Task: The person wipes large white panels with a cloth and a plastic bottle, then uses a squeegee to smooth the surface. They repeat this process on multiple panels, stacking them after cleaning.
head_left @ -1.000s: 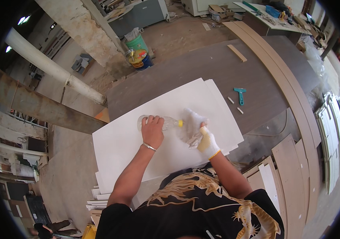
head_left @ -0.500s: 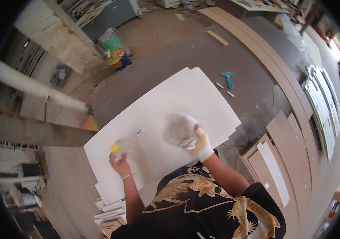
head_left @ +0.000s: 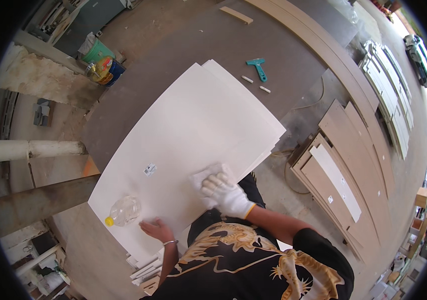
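A gloved right hand (head_left: 224,194) leans on a white cloth (head_left: 205,176) atop a pale panel

A person in a black shirt (head_left: 213,252) with a gold pattern works over a large white panel (head_left: 183,115), the uppermost of a stack on a dark brown surface (head_left: 168,62). The hands are apart. The right, in a white glove with a yellow cuff, spreads over the cloth near the panel's near edge; whether its fingers also pinch the fabric cannot be told. The bare left hand (head_left: 158,230), a bracelet (head_left: 171,242) at its wrist, grips nothing, its fingers just beside a clear bottle (head_left: 126,211) with a yellow cap; whether it touches the panel is unclear, as is whether the bottle stands or lies.

Good wiping here likely calls for a flat palm, even pressure and long, overlapping strokes, with the cloth folded so no loose corner drags. The small label (head_left: 149,170) left of the cloth probably deserves a lighter pass, lest its edge lift. The bottle, near the panel's left edge, seems best kept out of the cloth's path. As the stacked sheets look unfastened, a steadying left palm could help. Beyond the panel's far edge, a teal scraper (head_left: 258,68) rests near two white sticks (head_left: 247,79).
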Motion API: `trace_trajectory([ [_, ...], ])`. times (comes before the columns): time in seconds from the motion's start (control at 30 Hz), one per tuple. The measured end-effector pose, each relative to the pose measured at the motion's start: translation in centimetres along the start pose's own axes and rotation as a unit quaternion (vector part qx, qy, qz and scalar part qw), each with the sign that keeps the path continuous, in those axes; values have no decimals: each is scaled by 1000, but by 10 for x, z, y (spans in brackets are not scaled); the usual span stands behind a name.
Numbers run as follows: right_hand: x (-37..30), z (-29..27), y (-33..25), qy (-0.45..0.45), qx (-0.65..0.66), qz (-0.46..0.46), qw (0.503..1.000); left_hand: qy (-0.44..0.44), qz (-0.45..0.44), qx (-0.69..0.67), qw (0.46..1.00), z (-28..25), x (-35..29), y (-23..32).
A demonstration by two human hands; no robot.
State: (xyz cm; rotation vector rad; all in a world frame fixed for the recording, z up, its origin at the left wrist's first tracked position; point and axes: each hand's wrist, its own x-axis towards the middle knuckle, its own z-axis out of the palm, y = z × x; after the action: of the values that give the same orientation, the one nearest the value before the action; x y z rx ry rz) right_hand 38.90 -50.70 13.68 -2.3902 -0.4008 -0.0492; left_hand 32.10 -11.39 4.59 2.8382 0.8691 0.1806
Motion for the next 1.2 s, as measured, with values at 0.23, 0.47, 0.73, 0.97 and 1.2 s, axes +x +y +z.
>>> trace_trajectory([
  [0.23,13,-71,146,93,-265,251,927,-6,-29,76,997,4,-20,36],
  [0.47,91,-63,156,-4,-228,207,951,7,-4,84,996,-6,-27,53],
  [0.73,348,-22,228,45,-228,-55,971,-9,-26,39,999,-20,-28,69],
  [0.97,215,-59,211,-5,-141,76,987,-44,-64,11,997,-30,-26,78],
  [1.2,367,11,212,-17,-301,-20,953,-52,-70,25,996,-31,-27,82],
])
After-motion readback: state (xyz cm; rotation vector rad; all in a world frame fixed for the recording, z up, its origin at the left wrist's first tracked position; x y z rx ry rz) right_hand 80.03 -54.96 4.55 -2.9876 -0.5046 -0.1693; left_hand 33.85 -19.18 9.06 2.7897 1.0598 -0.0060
